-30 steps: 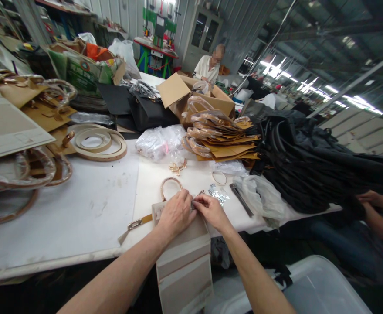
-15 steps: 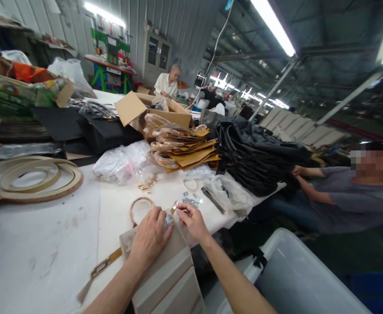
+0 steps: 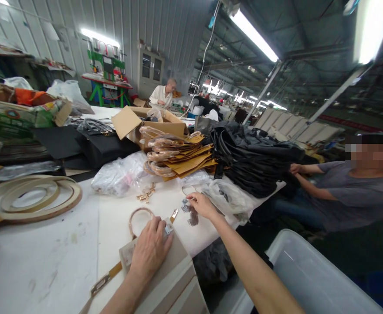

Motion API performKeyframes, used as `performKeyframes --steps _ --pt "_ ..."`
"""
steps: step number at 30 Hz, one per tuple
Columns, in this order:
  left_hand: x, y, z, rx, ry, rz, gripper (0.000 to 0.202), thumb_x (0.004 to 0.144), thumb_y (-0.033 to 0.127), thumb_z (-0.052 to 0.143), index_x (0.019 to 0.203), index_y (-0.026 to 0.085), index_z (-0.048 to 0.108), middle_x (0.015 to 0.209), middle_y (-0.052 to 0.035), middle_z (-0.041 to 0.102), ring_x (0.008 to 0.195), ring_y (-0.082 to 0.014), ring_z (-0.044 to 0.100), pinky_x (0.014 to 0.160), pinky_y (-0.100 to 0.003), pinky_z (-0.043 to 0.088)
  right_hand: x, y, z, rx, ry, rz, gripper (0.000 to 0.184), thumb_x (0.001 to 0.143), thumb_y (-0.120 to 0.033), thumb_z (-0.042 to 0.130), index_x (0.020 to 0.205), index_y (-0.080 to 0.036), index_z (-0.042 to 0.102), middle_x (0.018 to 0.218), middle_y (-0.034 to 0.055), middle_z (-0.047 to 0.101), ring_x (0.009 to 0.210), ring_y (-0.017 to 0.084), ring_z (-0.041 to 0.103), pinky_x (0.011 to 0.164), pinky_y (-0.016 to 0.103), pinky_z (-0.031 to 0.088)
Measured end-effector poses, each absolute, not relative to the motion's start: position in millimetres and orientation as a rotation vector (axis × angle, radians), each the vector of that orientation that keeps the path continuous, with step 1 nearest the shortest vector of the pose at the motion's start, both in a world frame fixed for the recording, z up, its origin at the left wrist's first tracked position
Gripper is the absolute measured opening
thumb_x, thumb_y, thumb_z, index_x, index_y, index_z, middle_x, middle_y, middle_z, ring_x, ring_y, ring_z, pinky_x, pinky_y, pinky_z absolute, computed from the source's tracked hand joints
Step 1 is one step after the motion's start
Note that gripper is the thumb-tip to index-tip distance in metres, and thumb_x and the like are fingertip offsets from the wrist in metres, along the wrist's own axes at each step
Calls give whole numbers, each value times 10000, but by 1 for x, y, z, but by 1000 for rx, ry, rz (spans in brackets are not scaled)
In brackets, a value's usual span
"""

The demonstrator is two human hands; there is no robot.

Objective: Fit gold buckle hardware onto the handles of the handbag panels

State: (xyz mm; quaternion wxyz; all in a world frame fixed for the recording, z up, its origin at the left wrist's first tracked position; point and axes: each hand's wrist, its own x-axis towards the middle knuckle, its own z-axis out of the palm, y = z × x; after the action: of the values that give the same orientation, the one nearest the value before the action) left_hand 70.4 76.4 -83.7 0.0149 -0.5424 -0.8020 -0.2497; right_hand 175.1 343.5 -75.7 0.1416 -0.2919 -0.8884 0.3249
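Observation:
My left hand [image 3: 151,245] lies over the top edge of a beige bag [image 3: 174,272], its fingers bent round the edge and the thumb toward the right. By those fingers a small silvery metal plate [image 3: 168,228] rests on the bag. A ring-shaped handle [image 3: 131,220] in clear wrapping stands beyond the hand. Straps with gold metal fittings stick out on both sides, one fitting [image 3: 174,214] at the right and one [image 3: 100,283] at the left. My right hand [image 3: 201,205] is at a pile of small metal plates [image 3: 191,217], fingertips pinched; whatever is between them is hidden.
Gold fittings [image 3: 146,193] and a plastic bag [image 3: 121,174] lie farther back. Behind are stacked tan pieces with wrapped handles [image 3: 178,157] and a black pile [image 3: 246,161]. Pale rings [image 3: 70,198] lie left. A grey bin [image 3: 309,266] stands right; a co-worker [image 3: 357,187] sits beyond it.
My right hand has left the bag's edge and the right gold fitting, moving right and away to the metal plates. My left hand stays on the bag. The view has tilted slightly.

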Motion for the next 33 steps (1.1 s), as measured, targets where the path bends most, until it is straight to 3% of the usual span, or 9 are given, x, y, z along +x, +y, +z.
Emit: performKeyframes --steps 3,11,16,20,26,33 --pt "71 77 -84 -1684 -2485 -758 214 1034 387 491 1109 199 560 1181 -90 585 1096 -269 621 984 -452 554 163 346 -73 -803 -2658 856 225 882 -76 653 1022 -200 778 1125 86 719 1084 229 665 1060 350 452" --pt "71 77 -84 -1693 -2464 -728 208 1036 387 490 1120 204 540 1207 -95 588 1105 -279 624 977 -469 562 158 350 -80 -900 -2693 768 93 848 -119 742 920 -177 746 1089 88 644 964 208 657 950 324 479" --pt "71 77 -84 -1683 -2432 -744 197 1025 375 515 1120 206 552 1209 -100 610 1099 -274 635 975 -466 562 178 356 -84 -867 -2655 841 64 885 -151 679 916 -183 725 890 30 717 839 175 666 811 275 493" --pt "71 77 -84 -1673 -2421 -773 187 1018 362 519 1109 208 574 1189 -93 623 1079 -269 641 955 -451 564 197 367 -80 -860 -2683 908 74 833 -143 695 876 -168 749 775 18 734 691 166 657 689 261 492" --pt "70 77 -85 -1676 -2405 -836 193 1007 359 519 1108 213 594 1174 -93 631 1084 -274 640 958 -457 565 186 368 -67 -715 -2677 809 173 926 -214 641 1016 -187 787 1056 73 764 955 203 683 891 308 493" --pt "70 78 -87 -1664 -2410 -781 196 1016 355 510 1131 223 599 1173 -93 640 1080 -274 657 960 -462 575 149 365 -65 -577 -2844 793 181 751 -66 764 841 -213 821 919 33 741 878 201 669 843 292 487"
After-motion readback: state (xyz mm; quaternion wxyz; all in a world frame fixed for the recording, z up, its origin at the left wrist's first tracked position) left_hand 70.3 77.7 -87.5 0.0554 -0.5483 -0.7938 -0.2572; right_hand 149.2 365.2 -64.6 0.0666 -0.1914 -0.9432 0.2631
